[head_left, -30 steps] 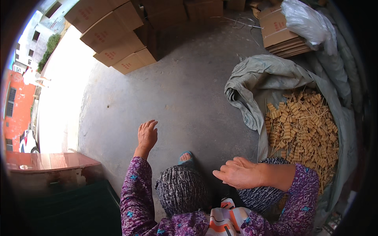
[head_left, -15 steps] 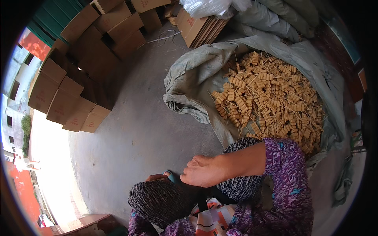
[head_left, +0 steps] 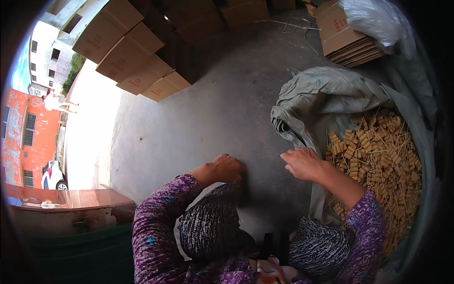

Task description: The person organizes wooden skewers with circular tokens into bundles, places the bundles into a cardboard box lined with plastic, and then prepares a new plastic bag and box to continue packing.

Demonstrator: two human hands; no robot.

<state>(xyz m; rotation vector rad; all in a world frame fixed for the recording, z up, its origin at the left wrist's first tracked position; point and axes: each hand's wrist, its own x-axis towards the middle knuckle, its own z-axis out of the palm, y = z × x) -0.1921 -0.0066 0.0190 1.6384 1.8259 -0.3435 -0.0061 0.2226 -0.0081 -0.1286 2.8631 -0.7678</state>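
Note:
My left hand (head_left: 226,168) is raised just beyond my left knee, its fingers curled into a fist over the grey floor. Whatever it may hold is hidden from this side. My right hand (head_left: 302,163) is closed too, fingers bent and pressed together, beside the near edge of a grey-green woven sack (head_left: 326,90). I cannot make out anything in it. The two hands are apart, with floor showing between them. Inside the opened sack, to the right of my right forearm, lies a heap of tan ridged pieces (head_left: 378,161), with thin pale sticks among them.
Stacked cardboard boxes (head_left: 127,61) stand at the far left. Flattened cartons (head_left: 340,33) and clear plastic wrapping (head_left: 378,21) sit at the far right, with a loose strap (head_left: 295,26) on the floor (head_left: 203,113) nearby. My knees, in dark speckled cloth (head_left: 210,225), are below my hands.
My view has swung left, so the sack and heap appear farther right. My left hand has risen from behind my knee, and my right hand has moved away from it toward the sack.

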